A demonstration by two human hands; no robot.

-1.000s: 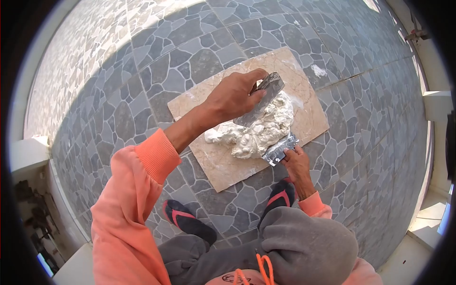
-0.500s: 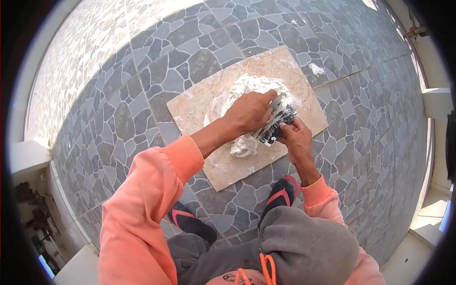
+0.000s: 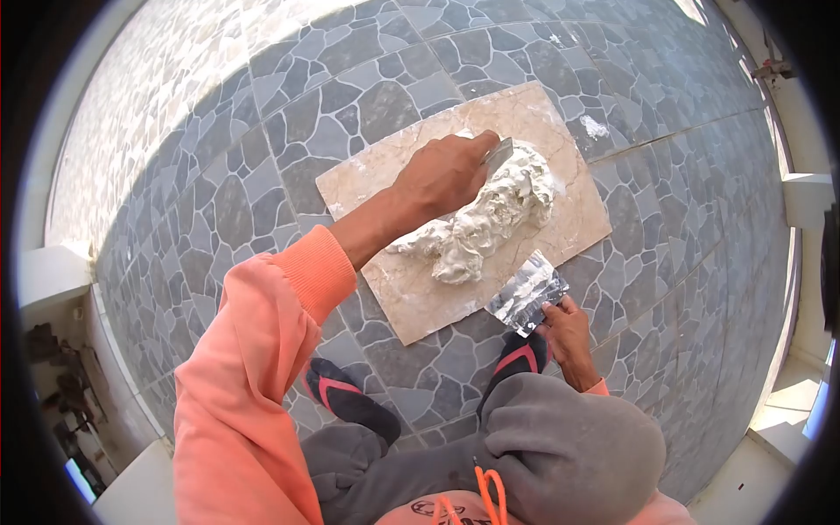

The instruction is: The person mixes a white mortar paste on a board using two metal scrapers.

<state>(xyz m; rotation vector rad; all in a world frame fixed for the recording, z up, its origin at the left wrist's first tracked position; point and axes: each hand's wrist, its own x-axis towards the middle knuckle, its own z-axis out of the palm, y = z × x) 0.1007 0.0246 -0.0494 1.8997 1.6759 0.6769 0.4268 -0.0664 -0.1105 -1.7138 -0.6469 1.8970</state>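
A mound of off-white putty [image 3: 494, 219] lies across a beige marbled tile [image 3: 411, 306]. My left hand [image 3: 442, 173] is closed around a putty knife [image 3: 500, 154], over the far left side of the mound; its handle is mostly hidden by my fingers. At the tile's near right edge, my right hand [image 3: 567, 331] pinches a flat metal scraper [image 3: 549, 284] by its edge. White putty is smeared over the scraper's face, which tilts toward me. The scraper is apart from the mound.
The tile lies on a floor of grey stone-pattern tiles [image 3: 367, 105]. My feet in dark flip-flops [image 3: 354, 402] stand close to its near edge. A white splash [image 3: 594, 128] marks the floor at the right. Low white blocks [image 3: 54, 273] stand at the left side.
The hands have moved apart: my right hand drew the scraper toward me, off the mound, and my left hand shifted slightly away and left with the putty knife. The putty is now gathered into a longer heap.
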